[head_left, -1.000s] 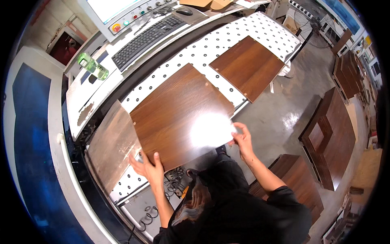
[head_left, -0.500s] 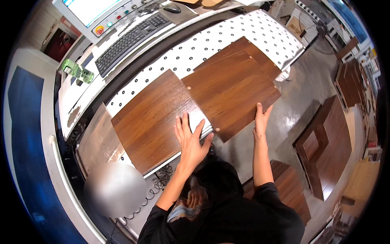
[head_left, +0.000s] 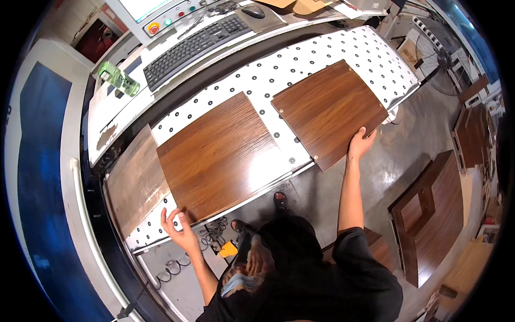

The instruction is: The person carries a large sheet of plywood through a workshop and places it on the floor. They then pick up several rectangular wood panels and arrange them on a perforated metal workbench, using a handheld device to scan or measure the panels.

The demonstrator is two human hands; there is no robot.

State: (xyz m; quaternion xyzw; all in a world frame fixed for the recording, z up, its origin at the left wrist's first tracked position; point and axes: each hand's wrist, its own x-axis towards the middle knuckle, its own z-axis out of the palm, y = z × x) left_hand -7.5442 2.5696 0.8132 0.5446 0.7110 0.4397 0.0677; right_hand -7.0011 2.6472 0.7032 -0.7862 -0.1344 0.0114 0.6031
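Note:
Two brown wood-grain boards lie on a white worktop dotted with black rings (head_left: 256, 96). My left hand (head_left: 182, 232) is at the near left corner of the left board (head_left: 220, 155), its fingers curved and spread, with nothing between them. On the right, my right hand (head_left: 362, 145) grips the near edge of the right board (head_left: 330, 110), thumb on top and the other fingers hidden beneath. Small pale round spots sit near that board's corners. A strip of worktop separates the two boards. Whether another board lies beneath the right one, I cannot tell.
Behind the worktop are a black keyboard (head_left: 196, 51), a mouse (head_left: 252, 11), a green bottle (head_left: 119, 79) and a panel with a yellow-and-red button (head_left: 154, 28). More brown boards (head_left: 442, 214) lean at the right, near a floor fan (head_left: 444, 60). A coiled cable (head_left: 171, 272) hangs below.
My left hand has left the left board's right edge for its near left corner. My right hand has moved the right board away from the left one, over the board behind it.

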